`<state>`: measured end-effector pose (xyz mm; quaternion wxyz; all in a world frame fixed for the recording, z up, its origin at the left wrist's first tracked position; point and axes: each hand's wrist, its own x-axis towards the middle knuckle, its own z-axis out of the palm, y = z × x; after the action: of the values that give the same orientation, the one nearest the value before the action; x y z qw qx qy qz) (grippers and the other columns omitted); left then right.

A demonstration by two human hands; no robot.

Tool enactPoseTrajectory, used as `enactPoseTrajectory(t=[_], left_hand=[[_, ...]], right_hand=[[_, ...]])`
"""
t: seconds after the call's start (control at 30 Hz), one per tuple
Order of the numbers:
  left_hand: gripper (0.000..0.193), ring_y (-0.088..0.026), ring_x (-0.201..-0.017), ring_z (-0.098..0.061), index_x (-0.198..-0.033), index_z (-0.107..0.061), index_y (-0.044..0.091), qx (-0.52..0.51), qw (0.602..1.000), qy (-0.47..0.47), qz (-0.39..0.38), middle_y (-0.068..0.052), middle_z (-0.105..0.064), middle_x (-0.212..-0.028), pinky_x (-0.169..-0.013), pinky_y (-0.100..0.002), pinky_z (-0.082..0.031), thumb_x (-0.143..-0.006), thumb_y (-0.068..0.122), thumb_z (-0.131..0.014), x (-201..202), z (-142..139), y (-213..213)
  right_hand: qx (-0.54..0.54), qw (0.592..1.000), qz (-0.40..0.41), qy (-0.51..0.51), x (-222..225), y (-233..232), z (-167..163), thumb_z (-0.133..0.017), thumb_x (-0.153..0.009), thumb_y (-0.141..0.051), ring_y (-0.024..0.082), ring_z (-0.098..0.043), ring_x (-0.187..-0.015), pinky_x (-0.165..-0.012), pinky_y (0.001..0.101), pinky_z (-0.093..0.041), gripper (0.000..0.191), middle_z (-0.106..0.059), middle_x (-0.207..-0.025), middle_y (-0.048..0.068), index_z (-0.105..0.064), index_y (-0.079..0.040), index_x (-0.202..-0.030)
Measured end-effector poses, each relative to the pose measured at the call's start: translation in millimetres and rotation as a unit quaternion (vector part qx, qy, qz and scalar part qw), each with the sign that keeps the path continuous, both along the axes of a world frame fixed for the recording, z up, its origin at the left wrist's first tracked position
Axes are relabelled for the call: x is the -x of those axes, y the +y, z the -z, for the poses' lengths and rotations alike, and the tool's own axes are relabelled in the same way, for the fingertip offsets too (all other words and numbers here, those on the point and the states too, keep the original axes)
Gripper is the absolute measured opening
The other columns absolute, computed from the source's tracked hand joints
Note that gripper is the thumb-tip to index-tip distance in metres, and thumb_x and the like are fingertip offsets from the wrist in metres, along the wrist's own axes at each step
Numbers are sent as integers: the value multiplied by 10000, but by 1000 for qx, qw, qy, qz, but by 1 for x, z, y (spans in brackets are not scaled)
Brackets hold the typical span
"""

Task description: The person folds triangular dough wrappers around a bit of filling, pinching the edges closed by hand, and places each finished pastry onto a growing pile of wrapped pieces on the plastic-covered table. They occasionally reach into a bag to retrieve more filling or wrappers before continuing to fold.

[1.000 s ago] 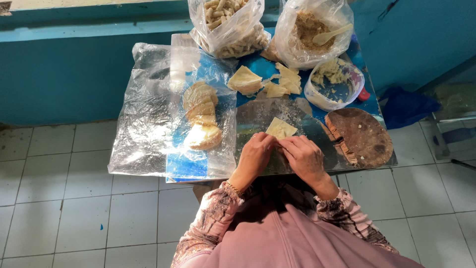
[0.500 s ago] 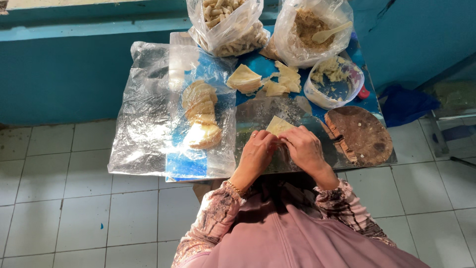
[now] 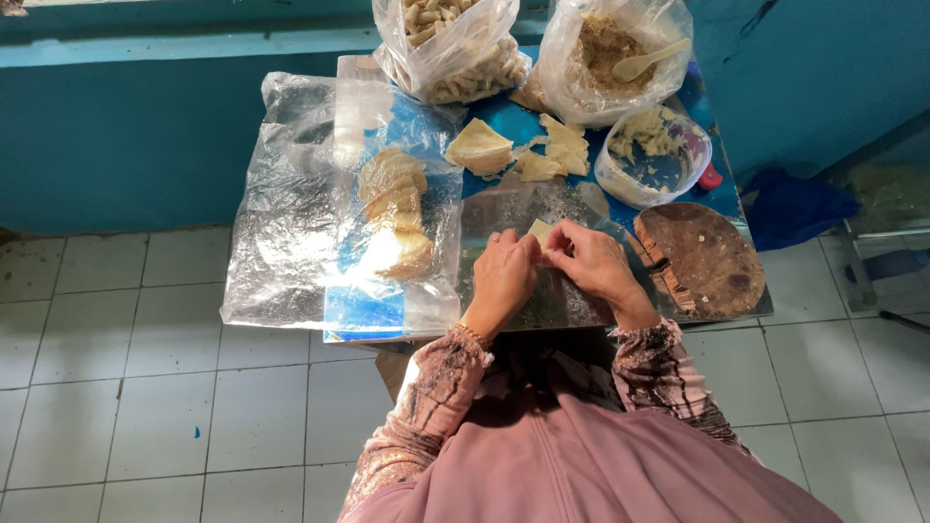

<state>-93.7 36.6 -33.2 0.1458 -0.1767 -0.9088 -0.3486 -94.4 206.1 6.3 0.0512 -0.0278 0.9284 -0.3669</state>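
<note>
Both hands (image 3: 552, 266) on dough wrapper (image 3: 539, 231) — fingers pinching

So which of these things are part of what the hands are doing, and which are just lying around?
In use: left hand, right hand, pale wrapper piece, loose wrappers, filling bag with spoon.
Lying about: round wooden board, blue cloth, empty plastic sheet.

small blue table (image 3: 722, 189) is packed. two clear plastic bags at the back edge: one with pale finger-shaped pieces (image 3: 448, 44), one with brownish crumbly filling (image 3: 605, 48) and a spoon (image 3: 651, 61) stuck in it. just in front, a round tub (image 3: 654, 155) with bits of pale dough. round wooden board (image 3: 699, 257) on the right, loose wrapper sheets (image 3: 518, 150) mid-table, a stack under clear plastic (image 3: 392, 208) on the left. white tile floor (image 3: 126, 397).
</note>
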Motion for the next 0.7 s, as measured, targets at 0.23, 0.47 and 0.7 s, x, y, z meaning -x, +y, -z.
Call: enactPoseTrajectory(t=[0.23, 0.47, 0.7], left_hand=[[104, -376, -883, -637, -942, -616, 61, -37, 999, -9, -19, -143, -632, -900, -725, -496, -507, -877, 128, -662, 5, 5, 8], [60, -356, -899, -635, -932, -661, 102, -52, 997, 22, 51, -123, -639, -892, -760, -468, -516, -872, 99, -659, 6, 19, -4], [31, -376, -914, -617, -855, -654, 77, -42, 999, -6, 20, -159, -610, -926, -763, -471, -512, -829, 60, -656, 20, 23, 3]], right_hand=[[-97, 950, -99, 280, -21, -1, 3, -721, -856, -143, 289, -666, -898, -768, 413, -527, 113, -726, -936, 46, -734, -114, -964], [-87, 965, -71, 237, -2, 0, 13, -739, -884, -201, 299, -654, -937, -774, 418, -521, 111, -678, -926, 89, -741, -95, -918], [-100, 975, -25, 198, -10, -1, 3, -734, -923, -239, 301, -661, -865, -725, 440, -511, 236, -686, -891, 66, -700, -74, -1089]])
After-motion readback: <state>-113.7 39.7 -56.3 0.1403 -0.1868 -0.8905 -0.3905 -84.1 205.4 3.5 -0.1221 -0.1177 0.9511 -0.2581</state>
